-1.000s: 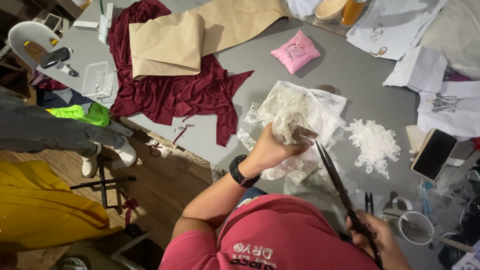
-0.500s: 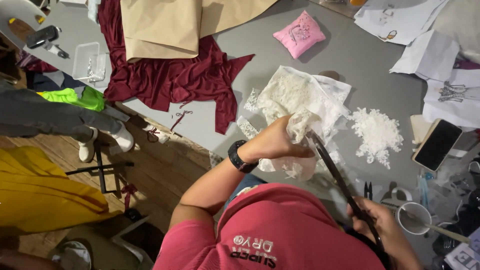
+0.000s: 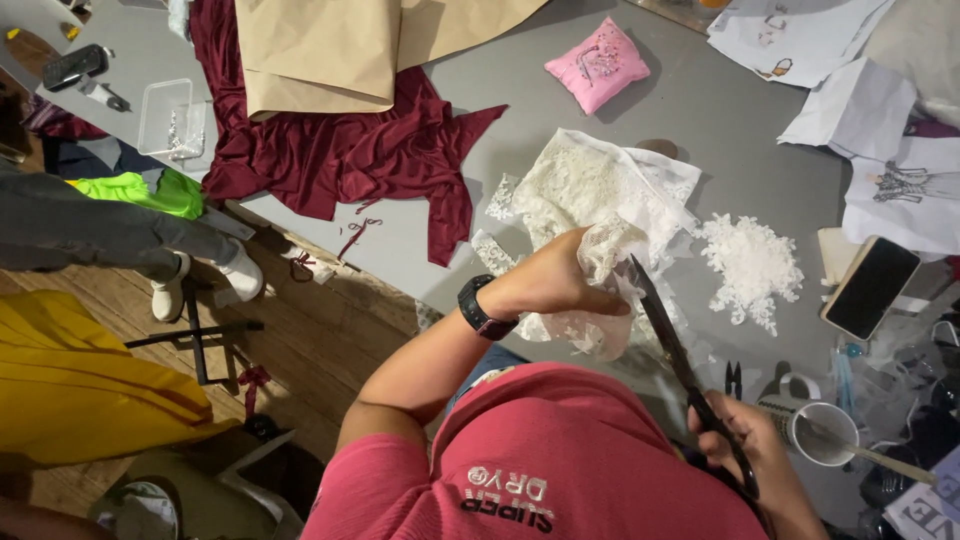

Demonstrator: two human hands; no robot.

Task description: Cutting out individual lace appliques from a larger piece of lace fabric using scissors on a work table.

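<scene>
Covering the grey table (image 3: 700,110): lace (image 3: 590,190), maroon cloth (image 3: 330,150), paper.

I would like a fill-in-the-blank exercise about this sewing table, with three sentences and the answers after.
1. The left hand grips a piece of white ____ fabric.
2. The right hand holds long black ____, whose blades point up toward that fabric.
3. The small pincushion on the grey table is ____ in colour.

Missing words: lace; scissors; pink
</scene>
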